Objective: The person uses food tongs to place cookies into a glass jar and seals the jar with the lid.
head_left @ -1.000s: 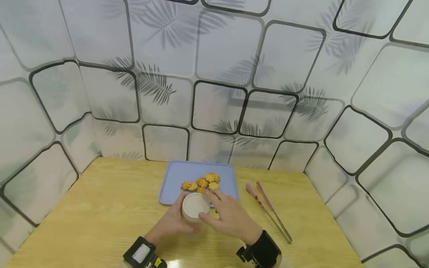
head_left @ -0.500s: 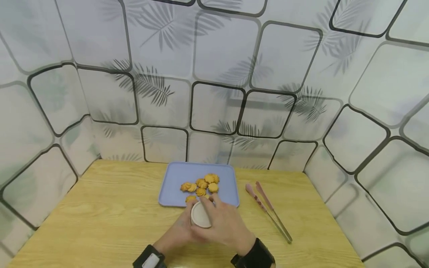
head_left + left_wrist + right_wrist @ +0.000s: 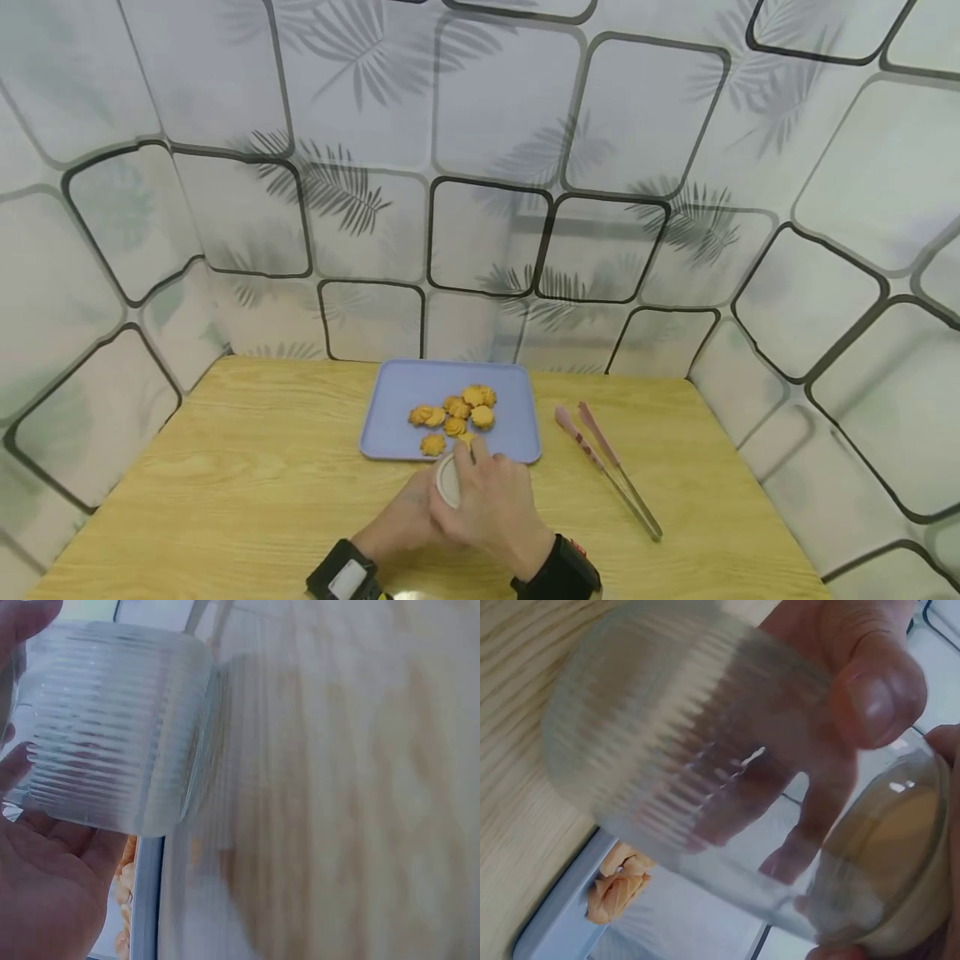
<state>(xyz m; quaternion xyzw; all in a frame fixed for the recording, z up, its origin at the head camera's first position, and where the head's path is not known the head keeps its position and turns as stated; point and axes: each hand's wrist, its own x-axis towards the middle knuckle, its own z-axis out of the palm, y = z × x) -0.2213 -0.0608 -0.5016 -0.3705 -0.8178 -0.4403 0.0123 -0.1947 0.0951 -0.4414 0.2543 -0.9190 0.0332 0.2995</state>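
Note:
A clear ribbed glass jar (image 3: 124,727) is held in my left hand (image 3: 411,512), its thumb on one side and fingers on the other, seen through the glass in the right wrist view. A pale round lid (image 3: 447,483) covers its mouth. My right hand (image 3: 497,504) curls over the lid, with fingertips at its edge. In the right wrist view the jar (image 3: 660,735) lies aslant, and no contents show through its wall. Both hands are above the table in front of the tray, and the head view hides most of the jar behind them.
Beyond the hands lies a blue tray (image 3: 397,387) bearing several golden cookies (image 3: 456,407). Tongs (image 3: 615,475) with pink ends rest on the wooden table (image 3: 247,467) to its right. A patterned curtain (image 3: 487,117) encloses the back and sides.
My right hand has moved from touching the lid's top to wrapping round it. The jar has shifted slightly right and towards me, its lid now tilted rightward. More cookies show on the tray.

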